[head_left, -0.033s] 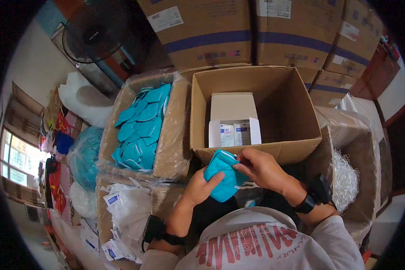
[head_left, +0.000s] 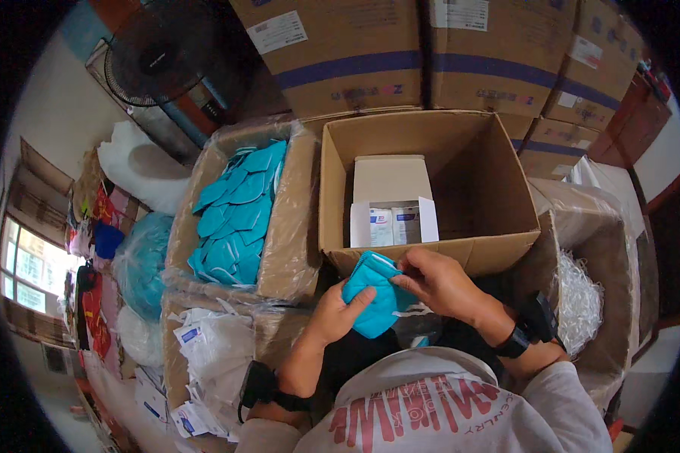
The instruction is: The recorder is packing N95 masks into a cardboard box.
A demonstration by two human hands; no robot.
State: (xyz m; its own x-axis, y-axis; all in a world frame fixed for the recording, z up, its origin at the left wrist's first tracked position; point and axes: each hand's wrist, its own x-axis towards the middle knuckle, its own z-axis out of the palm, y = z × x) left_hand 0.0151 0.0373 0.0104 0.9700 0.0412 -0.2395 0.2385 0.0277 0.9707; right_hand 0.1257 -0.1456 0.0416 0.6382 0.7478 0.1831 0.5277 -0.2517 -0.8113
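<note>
A teal folded face mask (head_left: 372,296) hangs in front of my body, just below the near edge of the open cardboard box. My left hand (head_left: 338,308) grips its left side, thumb lying across the front. At the upper right edge of the mask, my right hand (head_left: 436,283) is closed in a pinch; whether a strap is between the fingertips is too small to make out. A bit of white strap or film shows below that hand. Inside the open cardboard box (head_left: 499,181) stands a small white carton (head_left: 391,175), its flap up and white packets (head_left: 393,226) within.
To the left, a plastic-lined box (head_left: 298,219) holds a heap of teal masks (head_left: 242,200). Nearer stands a box of white printed pouches (head_left: 211,355). On my right, another box contains white elastic straps (head_left: 579,306). Large sealed cartons (head_left: 355,45) and a black fan (head_left: 155,57) are behind.
</note>
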